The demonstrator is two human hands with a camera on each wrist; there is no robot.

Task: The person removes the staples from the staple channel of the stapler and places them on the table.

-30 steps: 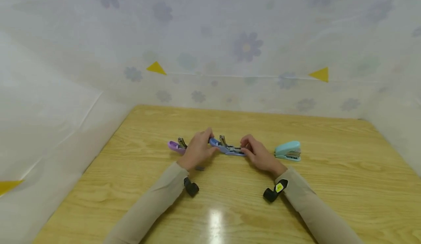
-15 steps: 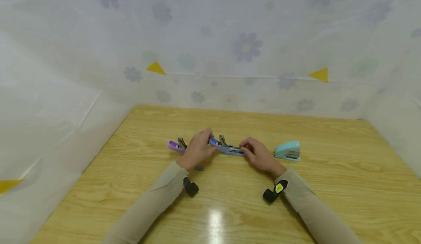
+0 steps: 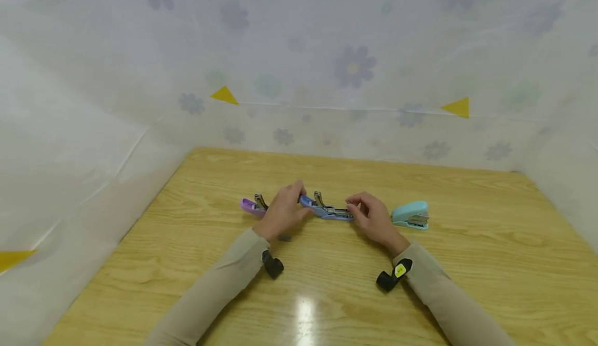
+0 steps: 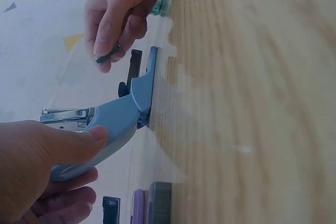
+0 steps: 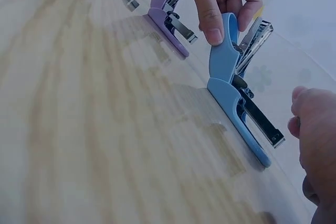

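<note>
A blue stapler (image 3: 327, 212) lies opened on the wooden table (image 3: 327, 294). Its base is flat and its metal magazine is exposed (image 5: 257, 116). My left hand (image 3: 280, 212) grips the raised blue lid (image 5: 224, 35) between thumb and fingers; the thumb presses on the lid (image 4: 79, 140). My right hand (image 3: 374, 219) hovers just above the stapler's front end. It pinches a small dark strip (image 4: 108, 54), apparently staples, between thumb and forefinger.
A purple stapler (image 3: 249, 207), also opened, lies left of my left hand. A closed teal stapler (image 3: 410, 214) sits right of my right hand. A small grey staple block (image 3: 283, 238) lies by my left wrist. Flowered sheeting walls in the table on three sides.
My right hand has risen slightly and drawn its fingertips together over the blue stapler's front end. My left hand keeps its hold on the lid.
</note>
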